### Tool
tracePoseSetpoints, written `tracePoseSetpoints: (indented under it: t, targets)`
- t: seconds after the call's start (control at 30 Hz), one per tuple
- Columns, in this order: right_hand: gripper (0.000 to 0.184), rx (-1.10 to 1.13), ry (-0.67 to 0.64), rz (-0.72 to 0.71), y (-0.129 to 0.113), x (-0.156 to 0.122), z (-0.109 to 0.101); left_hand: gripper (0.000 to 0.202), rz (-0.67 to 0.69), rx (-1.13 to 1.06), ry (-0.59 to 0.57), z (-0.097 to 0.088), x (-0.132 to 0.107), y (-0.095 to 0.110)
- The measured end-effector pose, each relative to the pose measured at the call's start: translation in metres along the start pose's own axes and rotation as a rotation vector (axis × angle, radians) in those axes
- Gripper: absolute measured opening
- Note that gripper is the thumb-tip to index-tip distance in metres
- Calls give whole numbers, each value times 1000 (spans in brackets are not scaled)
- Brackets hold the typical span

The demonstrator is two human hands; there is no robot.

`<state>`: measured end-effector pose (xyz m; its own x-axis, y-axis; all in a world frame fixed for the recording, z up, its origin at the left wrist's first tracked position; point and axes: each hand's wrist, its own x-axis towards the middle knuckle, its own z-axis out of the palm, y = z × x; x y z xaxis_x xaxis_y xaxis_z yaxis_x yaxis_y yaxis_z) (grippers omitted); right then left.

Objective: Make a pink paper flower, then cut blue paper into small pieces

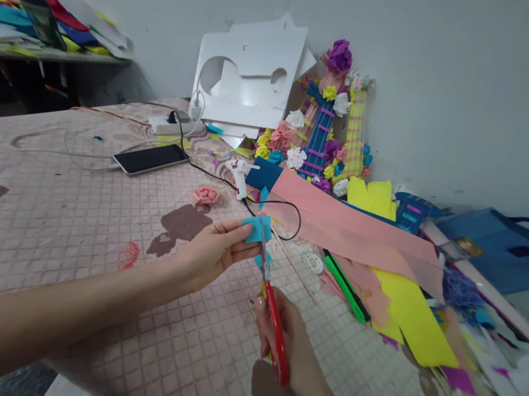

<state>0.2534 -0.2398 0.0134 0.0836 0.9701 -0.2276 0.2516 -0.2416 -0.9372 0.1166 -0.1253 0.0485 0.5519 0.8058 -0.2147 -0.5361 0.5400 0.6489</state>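
A small light-blue piece of paper or felt (251,231) is pinched in the fingers of my left hand (215,250) above the middle of the table. My right hand (284,326) grips red-handled scissors (278,315), whose blades point up and away and meet the right part of the blue piece. Another bit of the same blue shows just beneath the blades. Beyond my hands lies a white glue gun (240,177) with a black cord. A pink rolled flower (206,196) sits left of it.
Pink sheet strips (351,223), yellow pieces (417,318) and a green cutter-like tool (345,287) lie to the right. A phone (150,159) and a power strip (175,125) with cables are at the back left. Flower-decorated pieces (320,133) lean against the wall.
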Motion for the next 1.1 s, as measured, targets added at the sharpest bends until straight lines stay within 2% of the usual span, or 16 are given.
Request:
tracePoseSetpoints:
  t: [0.13, 0.23, 0.9, 1.1]
  targets:
    - [36, 116, -63, 4, 5, 0, -1, 19, -19, 2, -7, -1, 1, 0]
    - [34, 122, -72, 12, 7, 0, -2, 19, -34, 14, 16, -1, 1, 0]
    - [49, 114, -11, 75, -1, 1, -2, 23, -98, 45, 27, 0, 1, -4]
    - [47, 122, -24, 94, 3, 2, -2, 26, -103, 35, 26, 0, 3, -5]
